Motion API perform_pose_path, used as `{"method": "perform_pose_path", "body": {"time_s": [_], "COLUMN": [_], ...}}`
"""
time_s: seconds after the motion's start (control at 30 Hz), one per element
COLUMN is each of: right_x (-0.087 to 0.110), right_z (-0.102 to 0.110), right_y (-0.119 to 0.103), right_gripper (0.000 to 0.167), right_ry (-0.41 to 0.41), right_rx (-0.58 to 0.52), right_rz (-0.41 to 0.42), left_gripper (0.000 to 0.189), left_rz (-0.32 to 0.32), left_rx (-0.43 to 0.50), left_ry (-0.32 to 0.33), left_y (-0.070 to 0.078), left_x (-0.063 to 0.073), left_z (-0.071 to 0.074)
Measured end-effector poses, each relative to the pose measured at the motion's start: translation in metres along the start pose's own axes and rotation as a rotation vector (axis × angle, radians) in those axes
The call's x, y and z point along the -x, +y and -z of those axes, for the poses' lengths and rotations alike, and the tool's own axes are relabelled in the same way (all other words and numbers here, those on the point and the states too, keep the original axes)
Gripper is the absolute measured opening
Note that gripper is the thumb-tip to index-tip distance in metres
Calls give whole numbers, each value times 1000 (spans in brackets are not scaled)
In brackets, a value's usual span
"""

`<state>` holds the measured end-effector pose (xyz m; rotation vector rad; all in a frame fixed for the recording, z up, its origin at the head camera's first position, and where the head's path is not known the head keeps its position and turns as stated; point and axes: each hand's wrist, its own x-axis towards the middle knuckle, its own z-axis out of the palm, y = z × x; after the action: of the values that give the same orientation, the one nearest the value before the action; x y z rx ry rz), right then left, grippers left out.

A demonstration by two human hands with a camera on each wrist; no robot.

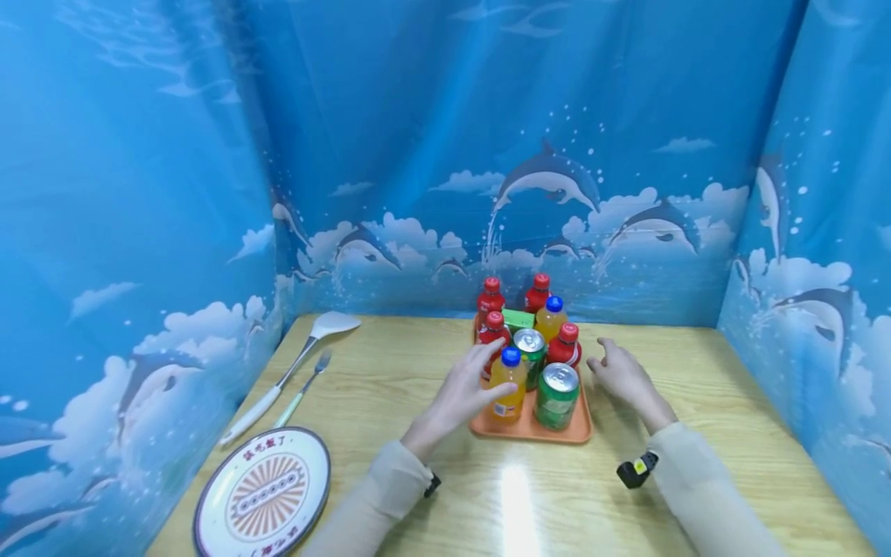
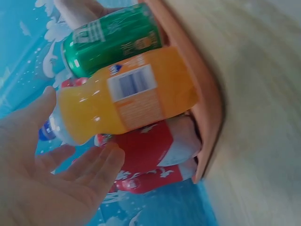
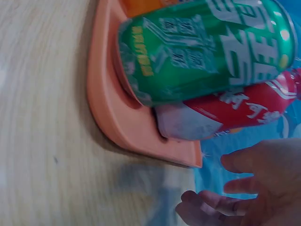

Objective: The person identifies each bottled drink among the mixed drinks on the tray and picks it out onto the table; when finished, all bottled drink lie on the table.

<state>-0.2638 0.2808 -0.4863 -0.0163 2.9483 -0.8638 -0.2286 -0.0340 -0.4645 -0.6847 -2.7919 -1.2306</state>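
An orange tray (image 1: pixel 487 428) carries two orange drink bottles with blue caps, several red bottles, two green cans and a small green box (image 1: pixel 518 319). At the tray's front left stands the nearer orange drink bottle (image 1: pixel 506 391), and my left hand (image 1: pixel 455 394) is beside it, thumb and fingers spread. In the left wrist view, the thumb is near the neck of that bottle (image 2: pixel 136 92) and the fingers lie close to a red bottle (image 2: pixel 150 148). My right hand (image 1: pixel 623 379) hovers right of the tray, fingers loosely bent and holding nothing, near a red bottle (image 3: pixel 235 110) and the front green can (image 3: pixel 197 52).
On the wooden table's left lie a white-handled turner (image 1: pixel 254 414), a fork (image 1: pixel 301 397) with a pale green handle and a patterned plate (image 1: pixel 316 480). Blue dolphin-print curtains (image 1: pixel 418 155) enclose the table at the back and sides.
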Motion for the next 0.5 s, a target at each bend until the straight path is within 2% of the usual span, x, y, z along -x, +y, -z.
{"method": "perform_pose_path", "body": {"time_s": [0.23,0.5], "right_x": [-1,-5], "right_z": [-9,-21], "right_y": [-7,-8], "right_gripper": [53,47], "right_ry": [-42,-102], "right_rx": [8,-111], "right_rz": [5,-26], "left_gripper": [82,82], "left_rz": [-20,-37], "left_rx": [-11,-44], "left_ry": [-1,33], "left_y": [-6,-8], "left_x": [2,4], "left_z": [-10,-14]}}
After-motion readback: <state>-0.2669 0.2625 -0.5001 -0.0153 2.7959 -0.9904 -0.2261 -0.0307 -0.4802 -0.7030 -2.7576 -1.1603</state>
